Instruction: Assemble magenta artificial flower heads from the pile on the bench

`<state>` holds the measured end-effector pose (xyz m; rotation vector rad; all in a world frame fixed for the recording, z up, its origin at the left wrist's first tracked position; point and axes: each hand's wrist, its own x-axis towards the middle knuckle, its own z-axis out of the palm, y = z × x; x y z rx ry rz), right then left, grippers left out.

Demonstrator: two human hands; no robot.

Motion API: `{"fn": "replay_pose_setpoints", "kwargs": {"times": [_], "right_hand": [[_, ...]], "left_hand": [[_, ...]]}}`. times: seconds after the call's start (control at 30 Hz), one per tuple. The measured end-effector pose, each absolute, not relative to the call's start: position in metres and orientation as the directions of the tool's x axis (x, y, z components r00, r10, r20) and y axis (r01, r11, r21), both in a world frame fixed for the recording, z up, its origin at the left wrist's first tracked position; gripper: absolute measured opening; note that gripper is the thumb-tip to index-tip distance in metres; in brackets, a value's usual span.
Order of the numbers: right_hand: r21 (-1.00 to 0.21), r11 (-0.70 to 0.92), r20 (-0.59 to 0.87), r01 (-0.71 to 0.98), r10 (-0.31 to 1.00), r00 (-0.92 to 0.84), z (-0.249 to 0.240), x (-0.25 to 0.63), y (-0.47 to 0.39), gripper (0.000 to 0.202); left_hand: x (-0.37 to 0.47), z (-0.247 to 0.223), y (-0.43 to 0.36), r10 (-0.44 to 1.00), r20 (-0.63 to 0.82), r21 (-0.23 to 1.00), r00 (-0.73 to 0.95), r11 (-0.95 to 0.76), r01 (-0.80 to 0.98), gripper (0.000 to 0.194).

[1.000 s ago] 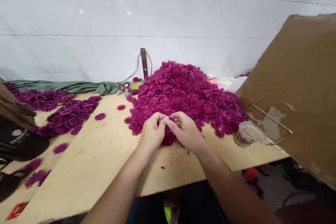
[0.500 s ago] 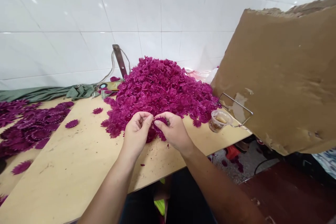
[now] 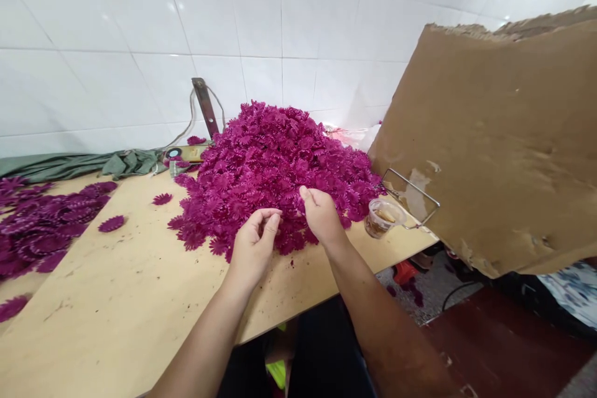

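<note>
A large heap of magenta flower-shaped pieces (image 3: pixel 275 155) with fringed petals is piled on the pale wooden board (image 3: pixel 153 298). My left hand (image 3: pixel 256 236) is at the front edge of the heap, thumb and fingertips pinched together; whatever they hold is too small or hidden to make out. To its right and slightly higher, my right hand (image 3: pixel 321 212) is closed in front of the pile, thumb pressed on the curled fingers. Its grip hides anything inside. A gap now separates the two hands, with magenta petals showing behind them.
A clear plastic cup (image 3: pixel 383 217) with brown contents stands right of the heap, beside a wire stand (image 3: pixel 413 199). Cardboard (image 3: pixel 489 137) leans at the right. More magenta pieces (image 3: pixel 51 224) lie at left. Green cloth (image 3: pixel 69 165) and a metal bar (image 3: pixel 205 107) are near the tiled wall.
My hands have come apart: the right moved up and away from the left. The magenta flower piece seen between them no longer shows there. The view shifted slightly.
</note>
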<state>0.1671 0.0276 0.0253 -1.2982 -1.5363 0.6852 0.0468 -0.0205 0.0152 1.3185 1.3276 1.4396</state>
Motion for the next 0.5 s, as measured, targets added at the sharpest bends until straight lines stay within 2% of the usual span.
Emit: {"fn": "replay_pose_setpoints", "kwargs": {"times": [0.13,0.27,0.43,0.5], "right_hand": [[-0.885,0.319,0.339,0.340,0.941,-0.003,0.021,0.160,0.024,0.034],[-0.801,0.404,0.447,0.442,0.895,-0.008,0.017,0.153,0.019,0.029],[-0.740,0.462,0.568,0.488,0.818,0.087,0.014,0.152,0.013,0.022],[-0.669,0.526,0.640,0.526,0.767,0.048,0.015,0.155,0.008,0.021]], "left_hand": [[0.059,0.015,-0.017,0.996,0.022,0.991,-0.089,-0.033,-0.127,0.044],[0.067,0.016,-0.020,0.999,-0.019,0.937,-0.027,0.009,-0.349,0.053],[0.065,0.014,-0.023,0.998,0.002,0.913,-0.066,-0.029,-0.406,0.050],[0.061,0.012,-0.022,0.995,-0.025,0.904,-0.093,-0.017,-0.426,0.048]]}}
